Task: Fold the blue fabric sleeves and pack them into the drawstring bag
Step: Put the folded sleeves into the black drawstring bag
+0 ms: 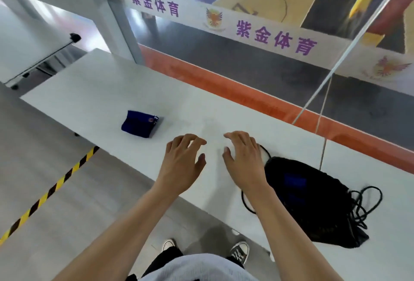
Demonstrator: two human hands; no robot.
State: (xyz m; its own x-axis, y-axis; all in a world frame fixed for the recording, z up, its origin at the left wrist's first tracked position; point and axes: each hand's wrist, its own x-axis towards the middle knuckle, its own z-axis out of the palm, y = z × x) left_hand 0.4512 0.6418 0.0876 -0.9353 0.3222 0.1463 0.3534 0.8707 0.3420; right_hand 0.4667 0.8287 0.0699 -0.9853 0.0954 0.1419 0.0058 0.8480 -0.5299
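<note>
**Empty hands between a folded sleeve and the bag**

The long white laminate table (94,92) runs from the nine o'clock corner toward three o'clock, with a glass partition carrying purple lettering (276,35) beyond it at twelve o'clock; a yellow-and-black hazard stripe on the grey floor (48,193) crosses at eight o'clock. The black mesh drawstring bag (318,204) lies flat at four o'clock, its long axis slanting from the hands toward the lower right, its black cords (364,204) looped at the far end; a patch of blue shows through the mesh, which I take to be a sleeve already inside. The left hand (182,163) and right hand (245,160) hover side by side over bare tabletop near centre, both open with curled fingers, gripping nothing; the right hand sits just beside the bag's near end, partly over a loop of cord. The folded dark-blue fabric sleeve (140,126), a compact rectangle, rests at ten o'clock from the hands, apart from them, its long axis roughly across the table; the left hand is the nearer one. Nothing lies between that hand and the sleeve, so the reach looks clear; the bag's mouth cannot be made out.
</note>
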